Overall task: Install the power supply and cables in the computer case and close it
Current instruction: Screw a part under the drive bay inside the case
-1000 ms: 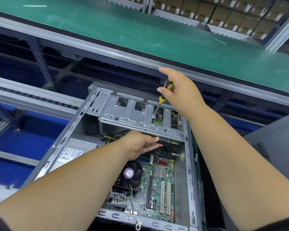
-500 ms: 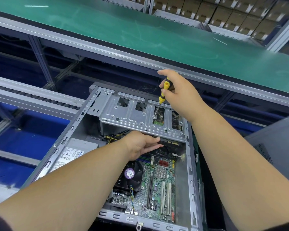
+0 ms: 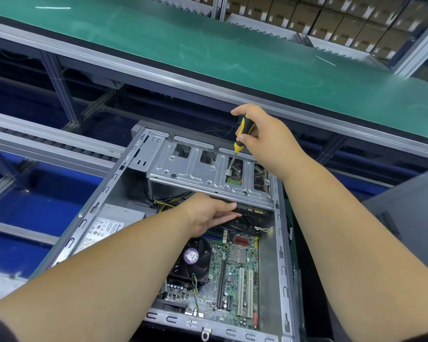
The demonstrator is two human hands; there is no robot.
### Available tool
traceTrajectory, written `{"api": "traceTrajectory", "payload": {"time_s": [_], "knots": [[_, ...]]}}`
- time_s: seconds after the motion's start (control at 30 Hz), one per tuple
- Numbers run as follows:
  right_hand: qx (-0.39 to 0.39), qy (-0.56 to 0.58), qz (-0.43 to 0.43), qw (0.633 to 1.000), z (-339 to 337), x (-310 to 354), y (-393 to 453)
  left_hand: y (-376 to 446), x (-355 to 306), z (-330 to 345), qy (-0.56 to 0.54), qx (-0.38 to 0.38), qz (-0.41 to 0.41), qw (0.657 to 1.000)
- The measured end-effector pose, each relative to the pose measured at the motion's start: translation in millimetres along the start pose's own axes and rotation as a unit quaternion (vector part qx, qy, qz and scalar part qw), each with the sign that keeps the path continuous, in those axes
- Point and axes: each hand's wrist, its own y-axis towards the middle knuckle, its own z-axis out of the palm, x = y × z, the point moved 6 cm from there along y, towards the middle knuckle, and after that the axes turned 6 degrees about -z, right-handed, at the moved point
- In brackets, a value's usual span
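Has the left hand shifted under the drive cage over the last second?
No. The left hand still sits below the drive cage edge, fingers straight toward the right.

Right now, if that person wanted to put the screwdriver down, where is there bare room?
The green bench top behind the computer case lies bare and wide. Inside the case only a plain metal strip shows between motherboard and right wall. Under the drive cage it is crowded: the left hand, cables and fan.

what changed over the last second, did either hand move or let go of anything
Almost nothing. The right hand keeps gripping the screwdriver, its tip on the same drive cage screw. The left hand stays flat under the cage. Nothing was released.
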Motion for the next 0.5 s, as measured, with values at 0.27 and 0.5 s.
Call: {"api": "traceTrajectory", "payload": {"time_s": [0.27, 0.5], "knots": [[-0.025, 0.004, -0.002, 1.0, -0.5, 1.9, 1.6, 0.9, 0.3, -0.8, 0.005, 0.002, 0.001, 1.0], [-0.045, 0.005, 0.011, 0.999, -3.3, -2.7, -0.7, 1.1, 0.4, -1.3, 0.007, 0.002, -0.001, 1.0]]}}
